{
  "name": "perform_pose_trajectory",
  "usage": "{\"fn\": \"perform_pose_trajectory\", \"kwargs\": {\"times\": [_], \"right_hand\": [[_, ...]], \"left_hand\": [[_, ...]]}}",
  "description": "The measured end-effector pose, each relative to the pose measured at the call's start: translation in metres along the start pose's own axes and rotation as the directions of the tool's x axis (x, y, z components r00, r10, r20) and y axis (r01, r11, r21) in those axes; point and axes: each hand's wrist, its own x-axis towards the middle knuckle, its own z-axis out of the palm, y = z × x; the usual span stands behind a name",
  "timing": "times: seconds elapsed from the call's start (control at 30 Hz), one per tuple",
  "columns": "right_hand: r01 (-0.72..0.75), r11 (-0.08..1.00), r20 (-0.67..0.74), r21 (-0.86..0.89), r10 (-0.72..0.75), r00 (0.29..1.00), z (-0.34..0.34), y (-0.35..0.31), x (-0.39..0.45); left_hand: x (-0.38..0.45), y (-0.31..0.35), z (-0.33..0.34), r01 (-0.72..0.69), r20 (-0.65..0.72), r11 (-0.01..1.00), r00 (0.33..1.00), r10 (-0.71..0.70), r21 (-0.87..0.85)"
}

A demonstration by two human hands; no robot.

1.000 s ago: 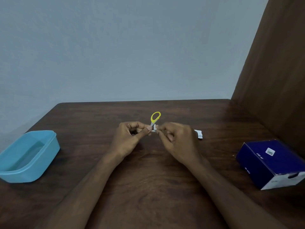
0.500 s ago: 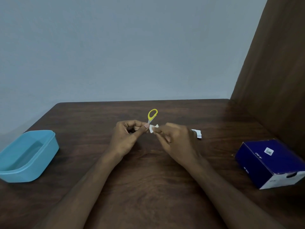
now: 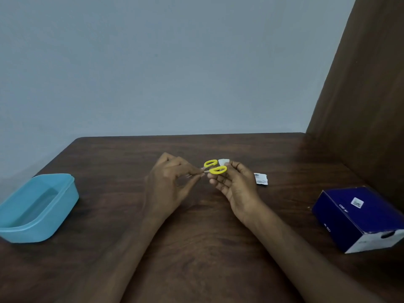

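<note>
Pinching scissors (image 3: 215, 167) by blades between left hand (image 3: 172, 178) fingers; pinching pad (image 3: 223, 161) beside scissors in upturned right hand (image 3: 236, 186); hovering over open worktop (image 3: 196, 248).

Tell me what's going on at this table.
A person holds small yellow-handled scissors just above a dark wooden table. The left hand pinches the blade end, so the handle loops point toward the right hand, which pinches a small white piece just behind the loops. Whether the right hand also touches the scissors is unclear. A torn white packet lies beside the right hand. A light blue tub on the left and a dark blue box on the right sit untouched.
</note>
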Motion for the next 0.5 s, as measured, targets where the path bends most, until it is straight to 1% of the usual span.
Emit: {"fn": "perform_pose_trajectory", "kwargs": {"times": [0.03,0.1,0.2,0.27,0.33,0.4,0.5], "right_hand": [[-0.021,0.999,-0.006,0.037,0.021,1.0,0.0,-0.001,-0.001],[-0.049,0.996,-0.034,0.073,0.052,0.998,-0.001,-0.003,-0.001],[-0.029,0.999,-0.051,0.035,0.03,0.998,-0.005,-0.006,0.003],[0.021,0.999,-0.046,-0.026,-0.022,0.999,-0.007,-0.007,0.004],[0.071,0.994,-0.03,-0.089,-0.073,0.997,-0.008,-0.007,0.006],[0.134,0.979,-0.011,-0.157,-0.137,0.99,-0.009,-0.004,0.008],[0.262,0.921,0.033,-0.29,-0.264,0.964,-0.01,0.0,0.01]], "left_hand": [[0.0,0.001,0.001,-0.009,0.014,1.0,1.0,0.008,0.021],[0.0,0.0,0.002,0.019,0.029,1.0,0.999,-0.019,0.006],[0.0,-0.002,0.003,0.12,0.052,0.99,0.992,-0.117,-0.073],[0.0,-0.002,0.004,0.245,0.1,0.956,0.968,-0.231,-0.161],[0.001,-0.006,0.004,0.369,0.191,0.897,0.925,-0.329,-0.242],[0.002,-0.009,0.005,0.445,0.272,0.848,0.887,-0.374,-0.287],[0.002,-0.011,0.007,0.487,0.349,0.817,0.857,-0.378,-0.311]]}}
